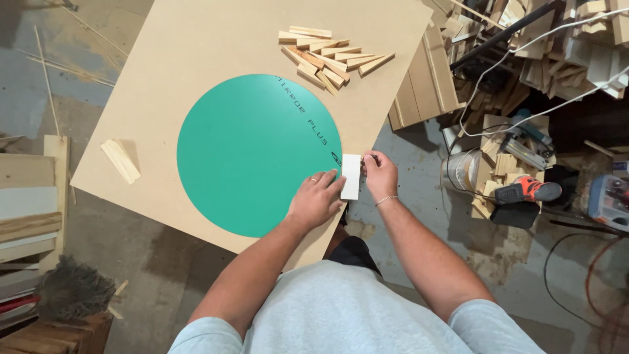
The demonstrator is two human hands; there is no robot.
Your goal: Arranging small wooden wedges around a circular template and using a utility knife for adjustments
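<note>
A large green disc [252,154] lies flat on a tan board [196,52]. At the disc's right edge stands a small white rectangular block [351,176]. My left hand [316,198] rests on the disc's rim with its fingers against the block's left side. My right hand [380,174] pinches the block's right side near the board's edge. A pile of several short wooden wedges [331,56] lies on the board beyond the disc. A single wooden wedge [120,160] lies near the board's left edge.
Stacks of wood offcuts [426,85] and planks crowd the right. An orange power tool [527,190], a metal can [462,169] and white cables [524,111] sit on the floor at right. Boards [29,203] and a brush [69,288] are at left.
</note>
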